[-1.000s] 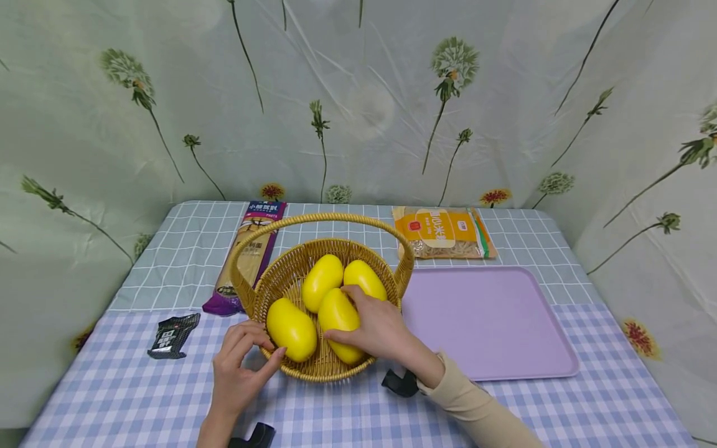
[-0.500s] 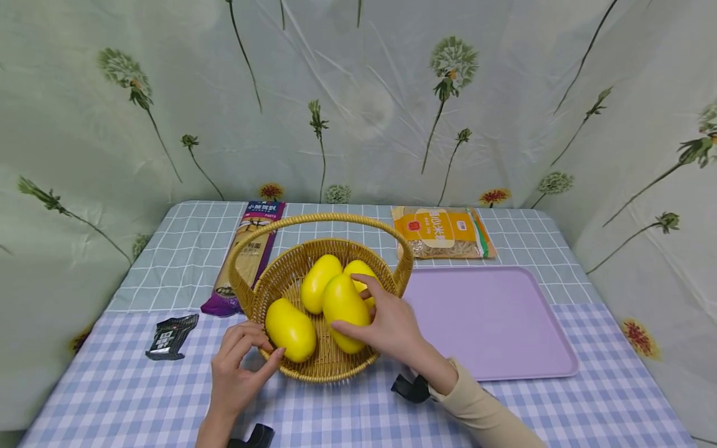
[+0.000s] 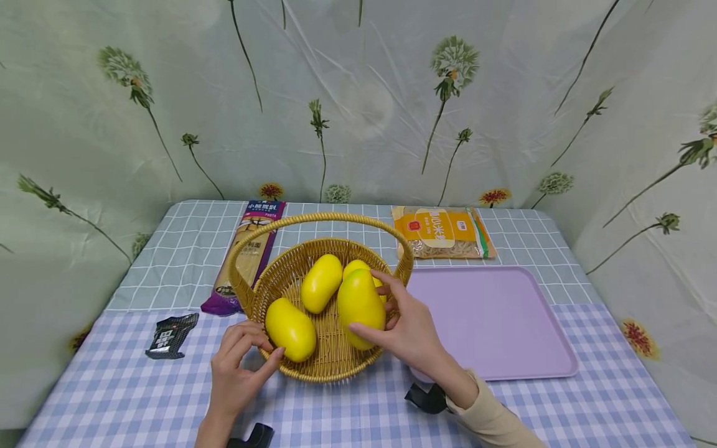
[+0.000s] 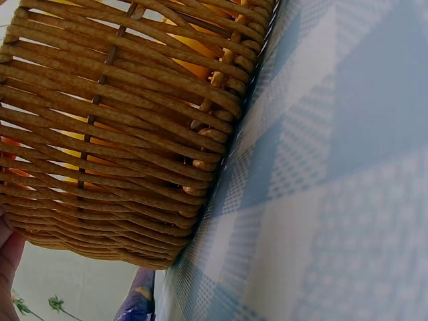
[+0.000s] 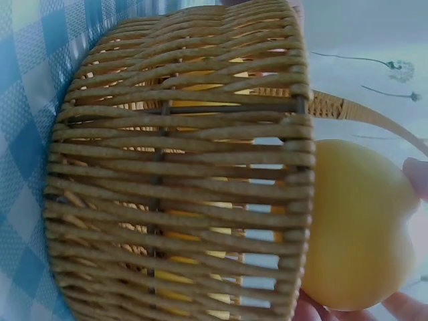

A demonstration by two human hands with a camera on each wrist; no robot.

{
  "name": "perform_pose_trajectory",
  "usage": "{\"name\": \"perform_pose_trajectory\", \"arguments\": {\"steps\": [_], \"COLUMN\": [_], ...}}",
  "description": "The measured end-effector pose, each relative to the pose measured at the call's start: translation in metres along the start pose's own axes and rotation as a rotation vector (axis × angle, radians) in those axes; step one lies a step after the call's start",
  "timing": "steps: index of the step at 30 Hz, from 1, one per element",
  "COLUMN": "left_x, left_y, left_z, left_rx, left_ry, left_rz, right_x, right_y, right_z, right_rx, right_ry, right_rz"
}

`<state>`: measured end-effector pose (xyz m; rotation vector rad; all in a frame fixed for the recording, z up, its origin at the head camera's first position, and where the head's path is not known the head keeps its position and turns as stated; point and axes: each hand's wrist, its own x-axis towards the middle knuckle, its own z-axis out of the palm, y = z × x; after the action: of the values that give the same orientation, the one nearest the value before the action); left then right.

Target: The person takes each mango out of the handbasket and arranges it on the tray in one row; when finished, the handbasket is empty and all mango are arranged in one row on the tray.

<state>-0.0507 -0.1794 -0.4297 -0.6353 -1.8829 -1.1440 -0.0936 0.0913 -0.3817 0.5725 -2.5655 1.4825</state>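
A mango [image 3: 360, 308] with a greenish tip is gripped between the thumb and fingers of my right hand [image 3: 411, 330], over the right side of the wicker basket [image 3: 325, 377]. The right wrist view has this mango [image 5: 361, 227] above the basket rim, fingers around it. My left hand [image 3: 238, 364] holds the basket's front left rim, its thumb and fingers at the edge. Inside the basket lie a mango [image 3: 291, 331] at the front left, another mango [image 3: 322, 283] at the back, and a third mango [image 3: 355, 267] partly hidden behind the held one.
Right of the basket lies a purple tray [image 3: 487, 323]. Behind the tray is an orange food packet [image 3: 445, 233]. A pasta pack [image 3: 246, 261] lies partly behind the tall basket handle [image 3: 330, 218], and a small black packet [image 3: 172, 336] is at the left on the checked cloth [image 3: 112, 398].
My right hand has lifted the mango from the front right of the basket and drawn it up and rightward. My left hand has stayed at the rim.
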Motion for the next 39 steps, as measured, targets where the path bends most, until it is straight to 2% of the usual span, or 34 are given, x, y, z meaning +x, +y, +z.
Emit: {"name": "perform_pose_trajectory", "arguments": {"steps": [5, 12, 19, 26, 30, 39], "left_x": [-0.001, 0.000, 0.000, 0.000, 0.000, 0.000], "left_y": [-0.001, 0.000, 0.001, 0.000, 0.000, 0.001], "left_z": [0.001, 0.000, -0.001, 0.000, 0.000, -0.001], "left_rx": [-0.003, -0.001, 0.015, 0.006, -0.003, -0.001], "left_ry": [0.006, 0.000, -0.010, -0.010, -0.007, -0.007], "left_rz": [0.002, -0.008, -0.020, -0.018, -0.016, -0.015], "right_x": [-0.005, -0.013, -0.018, -0.024, -0.026, -0.027], "right_y": [0.002, 0.006, -0.014, -0.013, -0.003, 0.055], "right_z": [-0.007, -0.018, -0.040, -0.053, -0.058, -0.058], "right_rx": [0.047, 0.050, 0.096, 0.079, 0.072, 0.028], "right_ry": [0.018, 0.042, 0.057, 0.067, 0.079, 0.114], "right_rz": [-0.042, -0.086, -0.133, -0.110, -0.080, 0.042]}}
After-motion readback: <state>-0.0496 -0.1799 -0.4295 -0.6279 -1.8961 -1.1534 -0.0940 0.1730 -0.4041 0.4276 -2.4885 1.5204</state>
